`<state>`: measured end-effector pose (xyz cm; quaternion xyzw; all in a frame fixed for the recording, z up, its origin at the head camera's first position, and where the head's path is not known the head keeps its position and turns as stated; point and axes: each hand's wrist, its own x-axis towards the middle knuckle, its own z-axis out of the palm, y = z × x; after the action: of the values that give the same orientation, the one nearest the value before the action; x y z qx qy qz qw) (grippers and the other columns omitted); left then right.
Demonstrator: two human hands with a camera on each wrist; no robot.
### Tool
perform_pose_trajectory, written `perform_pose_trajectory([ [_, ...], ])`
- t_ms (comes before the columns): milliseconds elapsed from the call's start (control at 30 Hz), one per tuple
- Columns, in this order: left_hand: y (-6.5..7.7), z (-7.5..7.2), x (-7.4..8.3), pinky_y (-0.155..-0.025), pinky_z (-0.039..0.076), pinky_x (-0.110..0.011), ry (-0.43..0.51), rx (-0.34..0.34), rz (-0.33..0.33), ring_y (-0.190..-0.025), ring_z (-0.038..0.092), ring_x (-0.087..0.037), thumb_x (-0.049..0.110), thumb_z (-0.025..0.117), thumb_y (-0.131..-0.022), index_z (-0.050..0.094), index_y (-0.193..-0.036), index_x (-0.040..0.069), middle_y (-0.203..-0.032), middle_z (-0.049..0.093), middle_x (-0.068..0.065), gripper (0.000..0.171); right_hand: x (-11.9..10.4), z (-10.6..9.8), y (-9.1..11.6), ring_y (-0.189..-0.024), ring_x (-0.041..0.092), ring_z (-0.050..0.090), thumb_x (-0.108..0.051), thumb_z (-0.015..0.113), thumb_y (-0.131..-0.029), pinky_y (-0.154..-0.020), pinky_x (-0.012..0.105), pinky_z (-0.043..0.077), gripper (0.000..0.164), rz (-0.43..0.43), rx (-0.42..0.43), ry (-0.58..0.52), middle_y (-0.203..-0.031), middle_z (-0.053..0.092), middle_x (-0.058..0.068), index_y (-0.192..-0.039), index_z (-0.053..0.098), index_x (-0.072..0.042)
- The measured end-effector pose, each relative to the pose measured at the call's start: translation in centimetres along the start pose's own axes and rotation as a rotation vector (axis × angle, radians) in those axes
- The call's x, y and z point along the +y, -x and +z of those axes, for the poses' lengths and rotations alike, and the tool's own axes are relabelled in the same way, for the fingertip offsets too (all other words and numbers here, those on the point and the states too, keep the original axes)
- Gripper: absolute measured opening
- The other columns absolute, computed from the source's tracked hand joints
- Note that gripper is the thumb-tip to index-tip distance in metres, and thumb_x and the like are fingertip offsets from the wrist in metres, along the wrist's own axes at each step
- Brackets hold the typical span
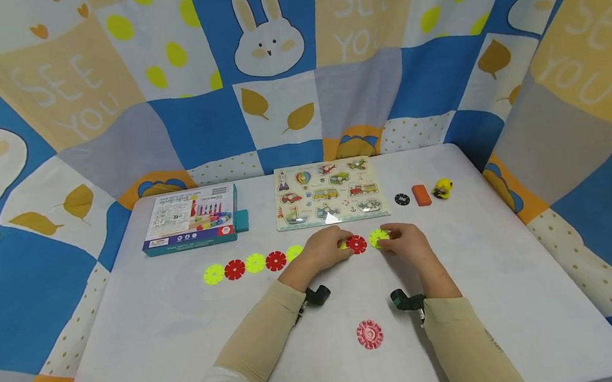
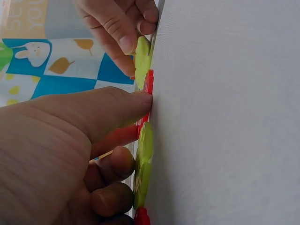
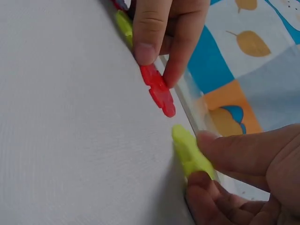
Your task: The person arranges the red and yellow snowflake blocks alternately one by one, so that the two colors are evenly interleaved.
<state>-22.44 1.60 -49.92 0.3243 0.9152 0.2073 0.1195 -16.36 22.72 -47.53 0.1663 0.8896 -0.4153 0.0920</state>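
Thumb and forefinger of my left hand (image 1: 324,249) pinch the near edge of a red notched disc (image 1: 358,244), a snowflake-shaped plastic piece lying low at the table. My right hand (image 1: 410,246) holds a yellow notched disc (image 3: 190,152) by its edge, just right of the red one. A small gap separates these two discs in the right wrist view. To the left runs a row of alternating discs, among them a yellow one (image 1: 213,274) and a red one (image 1: 234,269). The left hand partly hides this row.
A red-and-white notched piece (image 1: 369,334) lies nearer me. At the back are a boxed set (image 1: 189,218) with a teal block (image 1: 241,220), a picture puzzle board (image 1: 330,192), a black round chip (image 1: 402,199), an orange block (image 1: 421,195) and a yellow figurine (image 1: 443,188).
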Motion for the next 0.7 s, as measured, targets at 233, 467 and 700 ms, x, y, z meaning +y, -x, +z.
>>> perform_pose_trajectory([
  [233,-0.4,0.2,0.4,-0.065,0.041,-0.025,-0.015,-0.005,0.028,-0.076,0.048,-0.010,0.039,0.066,-0.086,0.062,-0.126,0.018,-0.087,0.054,0.009,0.045,1.1,-0.1,0.0,-0.107,0.031,0.046,-0.017,0.070,-0.085,-0.090,0.045,0.044,0.045,-0.003,0.005,0.065,-0.123,0.052,0.019,-0.127,0.059,-0.007],
  [467,-0.9,-0.2,1.7,-0.079,0.047,-0.028,-0.035,0.018,-0.010,-0.091,0.056,-0.008,0.038,0.068,-0.083,0.064,-0.123,0.019,-0.106,0.064,0.008,0.044,1.6,0.0,0.0,-0.112,0.033,0.045,-0.018,0.070,-0.085,-0.096,0.050,0.038,0.042,-0.055,-0.001,0.049,-0.124,0.051,0.019,-0.123,0.061,-0.005],
  [700,-2.0,-0.1,3.8,-0.079,0.047,-0.029,-0.007,0.013,-0.006,-0.092,0.056,-0.009,0.040,0.069,-0.083,0.064,-0.124,0.016,-0.112,0.065,0.005,0.047,1.6,0.6,-0.2,-0.101,0.030,0.047,-0.017,0.072,-0.082,-0.090,0.048,0.041,0.040,-0.164,0.052,0.070,-0.114,0.052,0.018,-0.119,0.064,-0.003],
])
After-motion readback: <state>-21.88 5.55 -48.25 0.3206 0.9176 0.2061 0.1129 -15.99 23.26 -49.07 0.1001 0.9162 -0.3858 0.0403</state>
